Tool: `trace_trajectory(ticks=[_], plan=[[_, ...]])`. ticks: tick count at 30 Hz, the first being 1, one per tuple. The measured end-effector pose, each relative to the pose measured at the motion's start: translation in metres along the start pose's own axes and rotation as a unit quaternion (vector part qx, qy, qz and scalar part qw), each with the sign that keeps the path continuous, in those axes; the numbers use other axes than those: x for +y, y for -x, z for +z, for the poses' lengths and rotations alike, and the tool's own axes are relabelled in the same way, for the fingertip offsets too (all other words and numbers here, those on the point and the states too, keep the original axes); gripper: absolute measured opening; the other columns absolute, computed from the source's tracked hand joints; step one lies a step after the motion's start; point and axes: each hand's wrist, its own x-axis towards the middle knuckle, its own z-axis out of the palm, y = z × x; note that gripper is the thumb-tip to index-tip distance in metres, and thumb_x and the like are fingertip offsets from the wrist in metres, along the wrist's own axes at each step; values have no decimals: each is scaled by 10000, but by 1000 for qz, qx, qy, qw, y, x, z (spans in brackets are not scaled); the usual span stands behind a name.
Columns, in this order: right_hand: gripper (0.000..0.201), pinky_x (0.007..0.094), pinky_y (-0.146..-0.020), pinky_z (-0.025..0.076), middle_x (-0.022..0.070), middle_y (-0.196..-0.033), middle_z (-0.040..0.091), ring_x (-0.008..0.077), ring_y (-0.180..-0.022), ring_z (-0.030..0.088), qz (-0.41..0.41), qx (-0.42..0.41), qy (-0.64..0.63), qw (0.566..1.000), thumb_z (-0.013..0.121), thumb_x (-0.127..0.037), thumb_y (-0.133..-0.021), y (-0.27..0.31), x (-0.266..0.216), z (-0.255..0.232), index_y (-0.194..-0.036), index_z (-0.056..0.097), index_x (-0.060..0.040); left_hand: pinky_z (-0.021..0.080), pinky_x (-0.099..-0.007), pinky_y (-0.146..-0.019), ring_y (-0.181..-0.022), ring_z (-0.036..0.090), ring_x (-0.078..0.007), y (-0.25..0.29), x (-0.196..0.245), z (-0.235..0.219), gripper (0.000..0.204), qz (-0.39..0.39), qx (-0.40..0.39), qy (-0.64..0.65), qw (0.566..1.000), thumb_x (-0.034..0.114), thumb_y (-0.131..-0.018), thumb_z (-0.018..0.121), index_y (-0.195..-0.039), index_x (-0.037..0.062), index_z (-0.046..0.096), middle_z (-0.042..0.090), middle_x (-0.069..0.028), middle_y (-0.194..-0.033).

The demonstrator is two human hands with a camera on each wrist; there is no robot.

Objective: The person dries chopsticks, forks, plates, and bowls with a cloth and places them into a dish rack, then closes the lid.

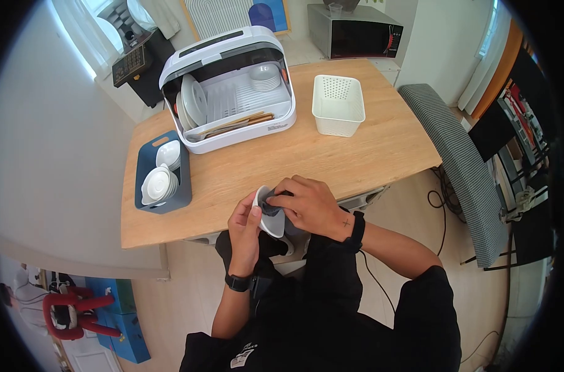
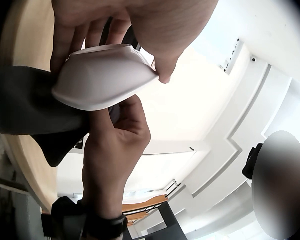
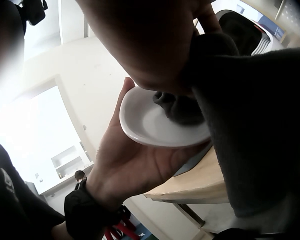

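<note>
A small white bowl is held tilted over the table's near edge by my left hand, thumb at its rim and fingers behind it. My right hand grips a dark grey cloth and presses a bunched part of it against the bowl's inside. In the right wrist view the loose end of the cloth hangs down beside the bowl. The left wrist view shows the outside of the bowl, hiding the right fingertips.
On the wooden table, a blue-grey bin holds white bowls at left. Behind it, a white dish rack with its lid raised contains plates, bowls and utensils. A white basket stands at right. A checkered bench is beyond the table.
</note>
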Motion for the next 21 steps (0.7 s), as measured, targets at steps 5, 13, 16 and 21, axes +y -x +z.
trace_trajectory(ticks=[5, 13, 16, 21], plan=[[309, 355, -695, 533, -2, -969, 643, 221, -878, 636, 14, -24, 36, 999, 735, -15, -701, 13, 9, -2, -979, 743, -147, 467, -295, -998, -1155, 597, -160, -11, -7, 8, 497, 40, 9, -37, 998, 213, -960, 702, -1359, -39, 544, 631, -104, -1275], [293, 372, -725, 536, 28, -970, 638, 244, -901, 633, 94, 17, -120, 988, 696, -5, -734, 18, 22, -28, -988, 742, -144, 467, -290, -1005, -1171, 597, -164, -25, -22, 33, 520, 18, -35, -17, 999, 247, -968, 688, -1379, -30, 531, 622, -107, -1302], [332, 343, -695, 541, 10, -983, 659, 223, -883, 646, 90, 61, -104, 989, 727, 0, -711, 20, 39, -27, -1005, 756, -152, 465, -293, -1012, -1186, 594, -173, -27, -25, 45, 530, 11, -48, -5, 999, 250, -958, 698, -1375, -33, 533, 618, -116, -1312], [369, 326, -677, 545, -6, -981, 677, 208, -868, 657, 53, 82, -21, 995, 750, 5, -693, 26, 52, -28, -1020, 764, -164, 461, -329, -1028, -1198, 591, -193, -40, -28, 40, 558, 22, -64, -54, 996, 245, -930, 723, -1371, -37, 528, 608, -129, -1326]])
